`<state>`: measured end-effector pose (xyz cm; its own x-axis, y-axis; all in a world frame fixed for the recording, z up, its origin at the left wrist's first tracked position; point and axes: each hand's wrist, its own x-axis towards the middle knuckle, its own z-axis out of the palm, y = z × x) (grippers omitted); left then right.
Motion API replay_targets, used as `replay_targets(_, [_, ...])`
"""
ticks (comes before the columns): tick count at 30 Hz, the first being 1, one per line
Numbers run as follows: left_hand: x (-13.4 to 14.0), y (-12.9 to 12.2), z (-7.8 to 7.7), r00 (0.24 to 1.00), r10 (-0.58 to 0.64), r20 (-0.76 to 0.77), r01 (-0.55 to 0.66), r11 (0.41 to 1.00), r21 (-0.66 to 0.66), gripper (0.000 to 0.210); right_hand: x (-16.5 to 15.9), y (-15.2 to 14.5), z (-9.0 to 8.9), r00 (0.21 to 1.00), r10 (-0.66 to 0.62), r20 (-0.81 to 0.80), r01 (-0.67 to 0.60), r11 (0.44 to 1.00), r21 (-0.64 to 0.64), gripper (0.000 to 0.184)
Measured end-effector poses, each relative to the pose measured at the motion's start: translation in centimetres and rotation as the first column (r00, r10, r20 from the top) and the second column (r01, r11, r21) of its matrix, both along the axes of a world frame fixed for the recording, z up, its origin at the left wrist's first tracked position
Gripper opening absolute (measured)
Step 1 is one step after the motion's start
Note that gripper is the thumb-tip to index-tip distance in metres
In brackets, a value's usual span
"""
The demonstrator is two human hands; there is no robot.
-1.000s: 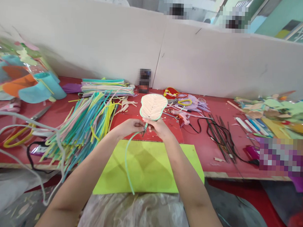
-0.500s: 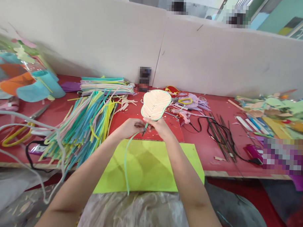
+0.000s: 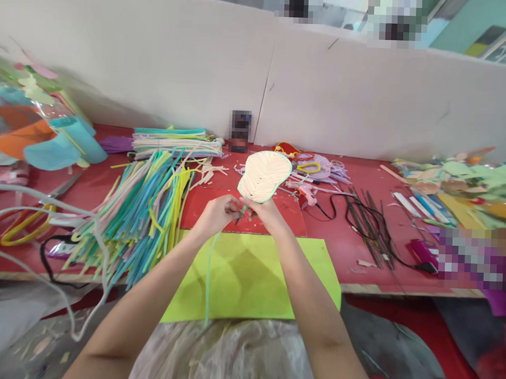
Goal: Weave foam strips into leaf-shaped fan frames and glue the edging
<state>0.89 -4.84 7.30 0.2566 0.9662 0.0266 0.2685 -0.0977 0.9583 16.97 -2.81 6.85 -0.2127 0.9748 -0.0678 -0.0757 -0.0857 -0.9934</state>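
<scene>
My right hand has its thumb and fingers closed around the base of a pale peach, leaf-shaped piece with slanting ribbed rows and a mint-green edge. I hold this leaf piece up in front of me, its broad end pointing away and leaning a little to the right. My left hand comes in just beside the right, thumb and fingertips pinched narrowly at the thin green stem with a dark end below the leaf; just how each fingertip sits there is too small to tell. A long, soft, pale mint-green strip hangs from under my left hand, down over a smooth lime-yellow sheet at the near table edge. Beyond that lies a flat bright-red sheet, under my hands. To my left spreads a thick heap of pink, blue, green and yellow fuzzy strips. To my right, well apart from my hands, are a pink-and-white glue gun and a bunch of thin dark sticks
</scene>
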Motion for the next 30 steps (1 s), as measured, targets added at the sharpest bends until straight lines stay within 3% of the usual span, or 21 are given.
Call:
replay_targets(8, [-0.6, 0.6, -0.5, 0.990, -0.132, 0.043, 0.137, 0.983, -0.125, 0.022, 0.3, -0.1, 0.0, 0.999, 0.035, -0.017, -0.035, 0.999, 0.022, 0.029])
replay_targets(16, [-1.0, -0.7, -0.1, 0.980, -0.087, 0.181, 0.159, 0.888, -0.433, 0.037, 0.1, -0.1, 0.5, 0.998, 0.047, -0.045, -0.046, 0.998, 0.037, 0.027])
replay_targets(20, [-1.4, -0.7, -0.7, 0.975, -0.077, 0.209, 0.166, 0.875, -0.455, 0.041, 0.3, -0.1, 0.5, 0.999, 0.024, -0.045, -0.023, 0.999, 0.033, 0.027])
replay_targets(25, [-1.6, -0.6, -1.2, 0.970, -0.154, 0.190, 0.223, 0.877, -0.426, 0.036, 0.3, -0.3, 0.8, 0.998, 0.032, -0.059, -0.030, 0.999, 0.036, 0.027])
replay_targets(30, [-1.5, -0.6, -1.2, 0.972, -0.104, 0.209, 0.186, 0.885, -0.427, 0.029, 0.3, -0.5, 1.0, 0.998, 0.038, -0.055, -0.037, 0.999, 0.022, 0.027])
